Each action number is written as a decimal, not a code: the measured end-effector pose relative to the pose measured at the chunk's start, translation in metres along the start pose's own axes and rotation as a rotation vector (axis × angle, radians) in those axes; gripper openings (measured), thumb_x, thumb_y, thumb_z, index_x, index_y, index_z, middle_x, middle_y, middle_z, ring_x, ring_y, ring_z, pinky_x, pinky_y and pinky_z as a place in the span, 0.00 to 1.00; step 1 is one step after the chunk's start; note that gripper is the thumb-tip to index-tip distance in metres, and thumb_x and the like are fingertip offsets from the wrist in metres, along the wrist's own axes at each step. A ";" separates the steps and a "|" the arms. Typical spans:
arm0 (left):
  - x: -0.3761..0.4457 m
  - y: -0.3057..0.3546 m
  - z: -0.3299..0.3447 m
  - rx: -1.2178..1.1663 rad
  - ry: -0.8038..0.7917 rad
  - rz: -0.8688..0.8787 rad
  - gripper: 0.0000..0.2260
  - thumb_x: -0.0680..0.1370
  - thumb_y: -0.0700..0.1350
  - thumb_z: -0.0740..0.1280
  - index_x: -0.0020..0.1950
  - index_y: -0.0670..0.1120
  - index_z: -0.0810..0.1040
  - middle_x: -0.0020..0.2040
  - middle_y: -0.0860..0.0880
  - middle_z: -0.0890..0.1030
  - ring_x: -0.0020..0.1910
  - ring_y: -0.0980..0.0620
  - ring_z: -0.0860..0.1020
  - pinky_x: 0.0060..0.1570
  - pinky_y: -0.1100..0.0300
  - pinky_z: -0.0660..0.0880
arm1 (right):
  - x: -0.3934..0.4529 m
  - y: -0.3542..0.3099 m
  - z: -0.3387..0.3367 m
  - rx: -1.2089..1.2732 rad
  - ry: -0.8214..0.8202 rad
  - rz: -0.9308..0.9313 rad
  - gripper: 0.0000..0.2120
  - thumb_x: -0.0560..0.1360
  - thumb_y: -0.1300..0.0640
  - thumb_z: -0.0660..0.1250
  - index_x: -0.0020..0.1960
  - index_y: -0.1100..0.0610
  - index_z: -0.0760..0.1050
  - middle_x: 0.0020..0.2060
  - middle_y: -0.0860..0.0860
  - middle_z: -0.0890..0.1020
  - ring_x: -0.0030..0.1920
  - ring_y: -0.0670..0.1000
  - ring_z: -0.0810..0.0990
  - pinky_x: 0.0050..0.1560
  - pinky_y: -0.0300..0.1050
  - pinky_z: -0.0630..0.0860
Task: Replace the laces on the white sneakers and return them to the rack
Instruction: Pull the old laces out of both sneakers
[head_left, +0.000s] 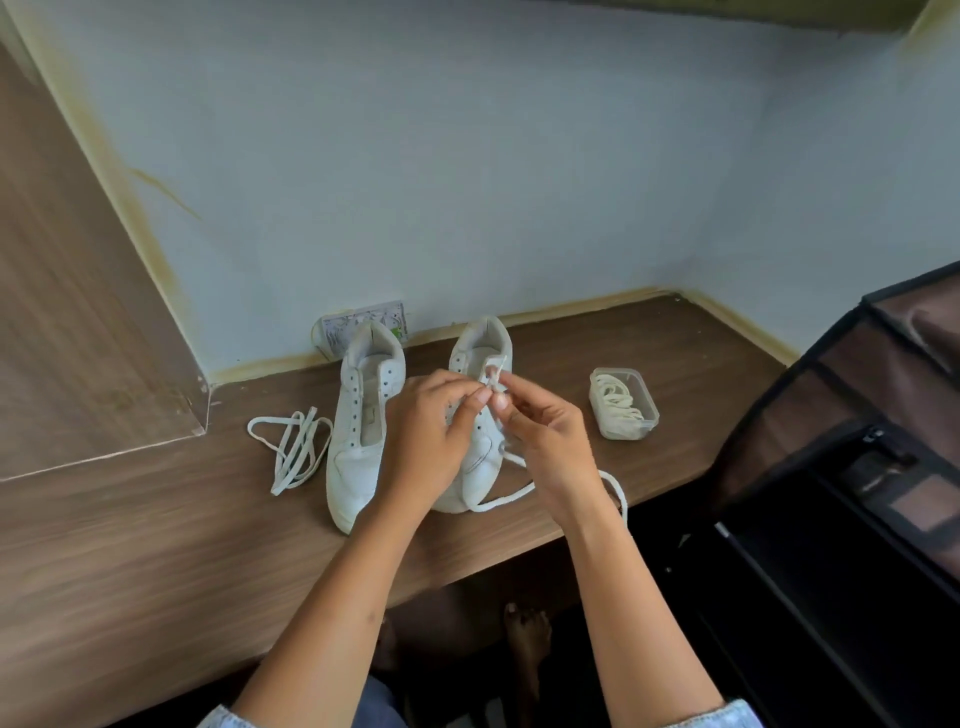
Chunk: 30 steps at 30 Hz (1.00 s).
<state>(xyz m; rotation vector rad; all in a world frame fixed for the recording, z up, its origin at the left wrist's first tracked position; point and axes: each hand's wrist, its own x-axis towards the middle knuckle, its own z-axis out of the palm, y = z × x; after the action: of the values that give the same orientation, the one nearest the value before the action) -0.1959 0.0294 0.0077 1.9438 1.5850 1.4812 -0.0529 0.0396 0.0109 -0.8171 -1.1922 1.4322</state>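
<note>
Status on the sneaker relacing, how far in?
Done: left sneaker has empty eyelets, and a loose lace lies beside it on the desk. In hand: left hand and right hand pinch the lace at the top of the right sneaker; whether it is going out or in I cannot tell. Left: fit laces from the plastic tub, then return both to the rack.

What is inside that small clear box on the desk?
The clear box has no lid on and holds a coiled bundle of white laces. They fill most of it. Anything lying beneath the coils is covered, so I cannot tell.
</note>
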 end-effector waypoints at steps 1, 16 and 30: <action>0.001 0.003 -0.006 0.001 -0.020 0.000 0.17 0.77 0.57 0.61 0.49 0.49 0.84 0.45 0.55 0.82 0.48 0.53 0.79 0.50 0.50 0.76 | -0.003 -0.006 0.002 -0.008 -0.037 0.001 0.13 0.76 0.63 0.68 0.61 0.61 0.80 0.52 0.57 0.84 0.57 0.56 0.81 0.60 0.49 0.76; 0.010 0.073 -0.109 -0.362 -0.395 -0.422 0.15 0.82 0.53 0.56 0.45 0.45 0.75 0.35 0.52 0.73 0.38 0.55 0.75 0.41 0.71 0.73 | -0.017 -0.098 0.020 0.234 0.366 -0.007 0.11 0.83 0.63 0.57 0.46 0.57 0.75 0.33 0.49 0.76 0.30 0.45 0.69 0.34 0.38 0.67; 0.025 0.086 -0.148 -0.177 -0.346 -0.311 0.10 0.82 0.50 0.60 0.49 0.52 0.81 0.52 0.52 0.81 0.56 0.54 0.76 0.61 0.55 0.69 | -0.042 -0.086 0.032 -0.380 0.327 0.104 0.23 0.78 0.49 0.68 0.70 0.52 0.67 0.67 0.51 0.72 0.66 0.51 0.71 0.62 0.45 0.71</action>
<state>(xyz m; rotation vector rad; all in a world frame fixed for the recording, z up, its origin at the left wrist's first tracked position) -0.2637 -0.0414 0.1498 1.6558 1.4643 1.0561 -0.0488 -0.0127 0.0965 -1.3381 -1.1933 1.1087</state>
